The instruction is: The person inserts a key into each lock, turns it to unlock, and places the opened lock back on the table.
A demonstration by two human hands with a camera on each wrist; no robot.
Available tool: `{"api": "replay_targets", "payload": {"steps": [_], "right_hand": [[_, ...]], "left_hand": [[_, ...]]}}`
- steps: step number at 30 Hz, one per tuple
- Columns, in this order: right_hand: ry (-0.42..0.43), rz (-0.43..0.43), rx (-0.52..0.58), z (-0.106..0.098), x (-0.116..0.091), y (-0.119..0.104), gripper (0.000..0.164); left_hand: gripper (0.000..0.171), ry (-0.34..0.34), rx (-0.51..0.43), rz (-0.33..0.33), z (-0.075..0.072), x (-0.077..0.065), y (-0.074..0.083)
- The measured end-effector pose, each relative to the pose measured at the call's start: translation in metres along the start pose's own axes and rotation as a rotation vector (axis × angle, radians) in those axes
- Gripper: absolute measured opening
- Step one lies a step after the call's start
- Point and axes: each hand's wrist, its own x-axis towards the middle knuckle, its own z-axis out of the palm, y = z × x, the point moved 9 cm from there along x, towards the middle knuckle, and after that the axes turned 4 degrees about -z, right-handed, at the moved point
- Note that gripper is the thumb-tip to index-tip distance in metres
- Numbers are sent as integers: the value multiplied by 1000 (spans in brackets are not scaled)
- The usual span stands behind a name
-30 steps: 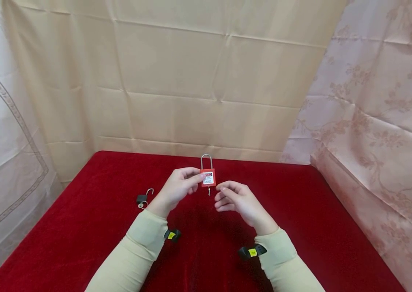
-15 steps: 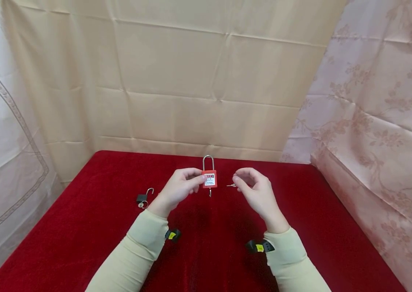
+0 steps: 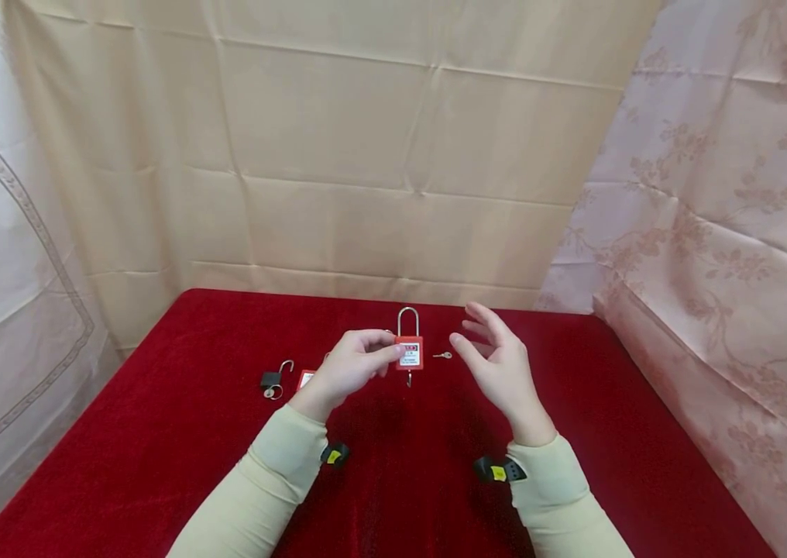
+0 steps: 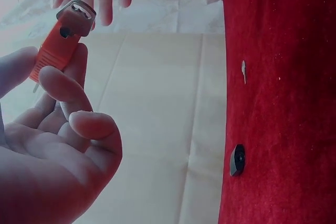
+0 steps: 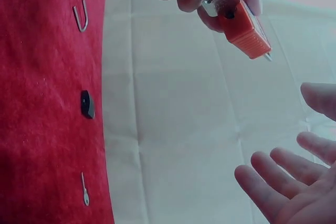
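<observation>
My left hand [image 3: 359,360] pinches a red padlock [image 3: 410,358] by its side, with its steel shackle pointing up and a white label facing me. A small metal piece [image 3: 409,380] projects from the padlock's lower end, shown as a slotted plate in the wrist views. To the right, my right hand [image 3: 498,364] holds nothing, its fingers apart. Between the hands in the head view, a small silver key [image 3: 444,355] lies on the red cloth. The left wrist view shows the padlock [image 4: 59,45] between thumb and fingers, with my right hand's fingertips [image 4: 105,3] beyond it.
A black padlock [image 3: 271,380] with a raised shackle and a key on a ring lies left on the red-covered table [image 3: 616,434]. Another red padlock [image 3: 306,377] is partly hidden behind my left hand. The wrist views show a small black object [image 5: 87,104] near the key.
My right hand has moved right from beside the padlock, and its fingers have spread. My left hand and padlock have shifted slightly right and down, uncovering part of another red padlock.
</observation>
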Motion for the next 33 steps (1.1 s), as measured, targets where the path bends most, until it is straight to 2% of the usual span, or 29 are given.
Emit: {"api": "replay_targets", "payload": {"steps": [3,9,14,19,26,33], "right_hand": [[-16,17,60,4,0,2,57],[-89,89,276,20,-2,8,50],[-134,136,370,33,-6,14,45],[-122,178,390,38,-8,19,38],[-127,198,362,43,-10,22,35],[-131,219,320,46,-11,26,26]], "left_hand": [[31,-11,12,-3,3,0,0],[27,-20,29,19,8,0,2],[25,-44,41,41,12,0,3],[25,-87,76,27,17,0,1],[24,-151,112,-5,22,0,-5],[19,-167,138,-22,24,-1,-8]]}}
